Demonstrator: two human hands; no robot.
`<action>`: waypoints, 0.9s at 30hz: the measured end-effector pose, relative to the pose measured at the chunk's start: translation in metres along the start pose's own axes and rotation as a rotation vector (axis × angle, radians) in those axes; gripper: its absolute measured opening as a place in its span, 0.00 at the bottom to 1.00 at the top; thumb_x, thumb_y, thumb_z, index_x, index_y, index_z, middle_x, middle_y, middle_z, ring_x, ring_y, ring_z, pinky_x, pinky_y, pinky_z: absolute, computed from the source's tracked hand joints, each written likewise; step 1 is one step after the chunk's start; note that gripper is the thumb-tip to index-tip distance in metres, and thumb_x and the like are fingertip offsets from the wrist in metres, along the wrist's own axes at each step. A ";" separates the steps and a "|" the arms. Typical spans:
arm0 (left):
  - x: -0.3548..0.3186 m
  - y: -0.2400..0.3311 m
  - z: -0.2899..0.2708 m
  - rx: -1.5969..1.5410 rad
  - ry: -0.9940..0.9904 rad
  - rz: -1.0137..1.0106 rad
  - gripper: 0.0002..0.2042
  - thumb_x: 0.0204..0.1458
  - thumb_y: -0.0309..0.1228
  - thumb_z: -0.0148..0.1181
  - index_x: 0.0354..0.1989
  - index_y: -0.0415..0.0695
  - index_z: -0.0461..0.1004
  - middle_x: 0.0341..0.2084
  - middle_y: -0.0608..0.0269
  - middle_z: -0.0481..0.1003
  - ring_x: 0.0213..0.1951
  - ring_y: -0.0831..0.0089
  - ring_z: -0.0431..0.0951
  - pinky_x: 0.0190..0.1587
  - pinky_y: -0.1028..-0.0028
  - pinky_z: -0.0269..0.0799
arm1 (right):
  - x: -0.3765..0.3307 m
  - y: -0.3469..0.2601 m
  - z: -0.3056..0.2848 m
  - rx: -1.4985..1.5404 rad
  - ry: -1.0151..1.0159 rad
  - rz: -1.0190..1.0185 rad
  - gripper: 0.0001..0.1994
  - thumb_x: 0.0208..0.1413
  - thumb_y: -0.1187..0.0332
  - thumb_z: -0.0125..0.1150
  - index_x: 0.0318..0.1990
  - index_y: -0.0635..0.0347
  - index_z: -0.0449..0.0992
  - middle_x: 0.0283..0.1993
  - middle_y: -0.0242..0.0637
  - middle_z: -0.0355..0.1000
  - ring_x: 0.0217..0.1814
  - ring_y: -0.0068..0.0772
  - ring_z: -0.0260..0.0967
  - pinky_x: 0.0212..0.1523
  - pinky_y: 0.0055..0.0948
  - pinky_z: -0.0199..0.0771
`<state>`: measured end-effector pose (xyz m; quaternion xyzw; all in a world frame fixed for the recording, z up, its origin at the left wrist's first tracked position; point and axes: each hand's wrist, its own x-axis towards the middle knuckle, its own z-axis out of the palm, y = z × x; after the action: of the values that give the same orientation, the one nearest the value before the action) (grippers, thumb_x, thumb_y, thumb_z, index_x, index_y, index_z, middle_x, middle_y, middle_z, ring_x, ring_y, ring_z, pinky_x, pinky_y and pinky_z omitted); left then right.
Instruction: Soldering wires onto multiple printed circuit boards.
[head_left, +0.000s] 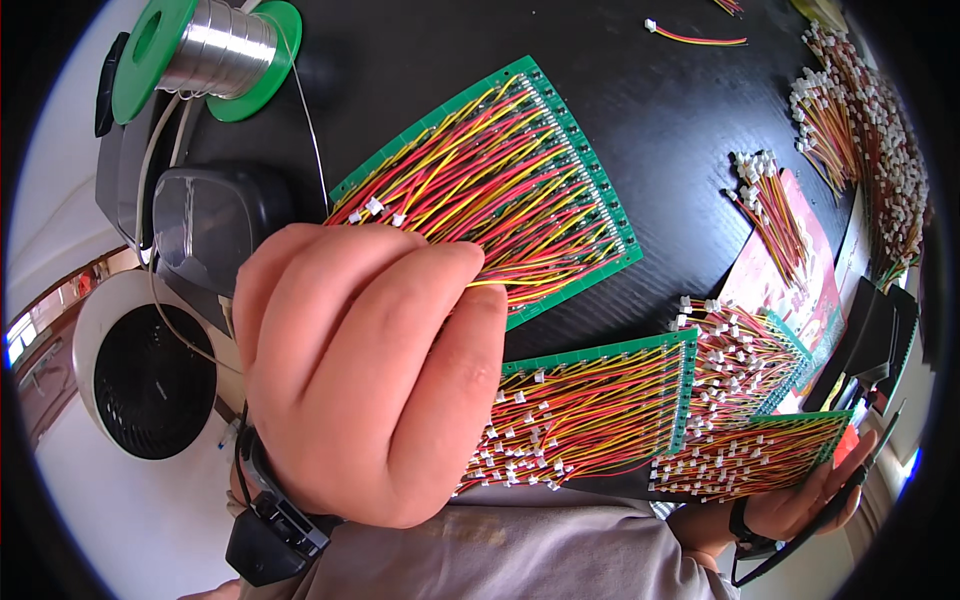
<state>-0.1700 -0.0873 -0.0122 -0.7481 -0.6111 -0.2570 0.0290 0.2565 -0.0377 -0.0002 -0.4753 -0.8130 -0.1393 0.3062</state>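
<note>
Green circuit board (586, 162) at twelve o'clock, its red and yellow wires (490, 180) running into the left hand (370, 370), curled tight over them, fingertips partly hidden, probably keeping loose ends bunched! Out at four, the right hand (785, 515) grips a slim black tool (832, 508), tip up, perhaps clear of the wiring. More wired boards (600, 410) overlap towards four-thirty, likely saving space; solder spool (218, 48) at ten-thirty, strand running boardwards, presumably for easy reach.

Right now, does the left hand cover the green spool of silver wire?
No, the spool shows uncovered at the upper left, above the left hand and apart from it.
</note>
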 end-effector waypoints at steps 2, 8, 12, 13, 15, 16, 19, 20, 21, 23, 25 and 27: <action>-0.001 0.001 0.004 -0.007 -0.004 0.002 0.13 0.38 0.17 0.69 0.36 0.33 0.78 0.37 0.49 0.79 0.35 0.53 0.78 0.35 0.60 0.74 | -0.004 0.006 0.000 -0.036 0.017 -0.037 0.19 0.70 0.77 0.47 0.63 0.73 0.51 0.65 0.78 0.61 0.64 0.72 0.67 0.62 0.63 0.72; 0.001 0.005 0.000 -0.021 -0.012 -0.029 0.11 0.43 0.17 0.68 0.36 0.33 0.77 0.36 0.48 0.79 0.33 0.53 0.79 0.35 0.58 0.75 | 0.002 0.008 -0.003 -0.186 -0.046 -0.161 0.20 0.70 0.76 0.48 0.63 0.72 0.52 0.65 0.78 0.61 0.64 0.72 0.67 0.62 0.63 0.72; 0.002 0.008 -0.002 -0.009 -0.043 -0.048 0.10 0.46 0.18 0.68 0.37 0.34 0.76 0.35 0.48 0.80 0.35 0.53 0.80 0.39 0.57 0.78 | -0.005 0.009 -0.002 0.057 0.040 0.031 0.20 0.70 0.76 0.48 0.63 0.71 0.52 0.65 0.77 0.61 0.65 0.72 0.67 0.62 0.63 0.72; 0.002 0.008 -0.001 0.001 -0.042 -0.047 0.09 0.47 0.18 0.67 0.37 0.33 0.76 0.35 0.48 0.80 0.36 0.53 0.80 0.40 0.57 0.78 | -0.006 0.009 -0.003 0.056 0.039 0.039 0.20 0.69 0.77 0.48 0.63 0.70 0.52 0.65 0.77 0.61 0.65 0.72 0.67 0.62 0.63 0.72; 0.002 0.008 -0.001 0.001 -0.035 -0.042 0.09 0.48 0.18 0.67 0.38 0.33 0.76 0.34 0.48 0.81 0.36 0.54 0.81 0.41 0.57 0.79 | -0.005 0.008 -0.004 0.058 0.040 0.049 0.20 0.69 0.77 0.48 0.63 0.70 0.52 0.66 0.77 0.61 0.65 0.72 0.67 0.62 0.63 0.72; 0.002 0.008 -0.002 0.005 -0.029 -0.038 0.09 0.49 0.18 0.66 0.38 0.33 0.76 0.34 0.48 0.81 0.36 0.54 0.81 0.42 0.57 0.79 | -0.001 0.006 -0.005 -0.057 -0.011 -0.036 0.20 0.69 0.78 0.48 0.63 0.69 0.51 0.65 0.77 0.61 0.65 0.72 0.67 0.62 0.64 0.72; -0.003 0.010 0.004 0.015 0.026 -0.031 0.10 0.48 0.17 0.66 0.40 0.32 0.77 0.34 0.48 0.81 0.36 0.55 0.81 0.41 0.57 0.79 | -0.001 0.003 -0.002 -0.048 -0.014 -0.027 0.20 0.68 0.78 0.47 0.63 0.68 0.51 0.65 0.77 0.61 0.65 0.73 0.67 0.62 0.65 0.72; -0.003 0.011 0.005 0.014 0.028 -0.033 0.10 0.48 0.17 0.66 0.40 0.32 0.77 0.34 0.48 0.81 0.36 0.55 0.81 0.41 0.57 0.79 | -0.003 0.003 0.000 0.076 0.033 0.071 0.20 0.68 0.78 0.47 0.63 0.68 0.51 0.65 0.77 0.61 0.65 0.73 0.67 0.62 0.65 0.72; -0.002 0.011 0.001 0.010 0.000 -0.036 0.10 0.47 0.17 0.66 0.39 0.32 0.78 0.34 0.49 0.81 0.36 0.55 0.81 0.41 0.58 0.79 | -0.005 0.004 0.002 0.076 0.034 0.071 0.20 0.68 0.78 0.47 0.63 0.68 0.51 0.65 0.77 0.61 0.65 0.73 0.67 0.62 0.65 0.72; -0.001 0.009 0.000 0.004 -0.029 -0.035 0.11 0.46 0.16 0.67 0.39 0.32 0.78 0.34 0.49 0.81 0.36 0.55 0.81 0.40 0.58 0.80 | -0.006 0.008 0.005 0.304 0.123 0.073 0.16 0.70 0.76 0.49 0.63 0.68 0.66 0.68 0.61 0.58 0.65 0.70 0.68 0.61 0.61 0.76; -0.003 0.008 0.004 -0.016 -0.005 -0.041 0.11 0.44 0.16 0.68 0.38 0.33 0.80 0.34 0.50 0.81 0.36 0.55 0.81 0.39 0.59 0.80 | -0.005 0.006 0.003 0.262 0.102 0.046 0.16 0.70 0.76 0.49 0.63 0.68 0.66 0.69 0.61 0.58 0.65 0.70 0.68 0.61 0.61 0.76; -0.004 0.009 0.005 -0.030 0.004 -0.040 0.11 0.43 0.16 0.68 0.38 0.34 0.80 0.34 0.51 0.81 0.36 0.55 0.81 0.39 0.60 0.80 | -0.004 0.004 0.003 0.224 0.085 0.020 0.16 0.70 0.76 0.49 0.63 0.68 0.66 0.69 0.61 0.58 0.65 0.70 0.68 0.61 0.62 0.76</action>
<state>-0.1606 -0.0912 -0.0157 -0.7356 -0.6219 -0.2681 0.0140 0.2603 -0.0361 -0.0054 -0.4396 -0.8050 -0.0645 0.3931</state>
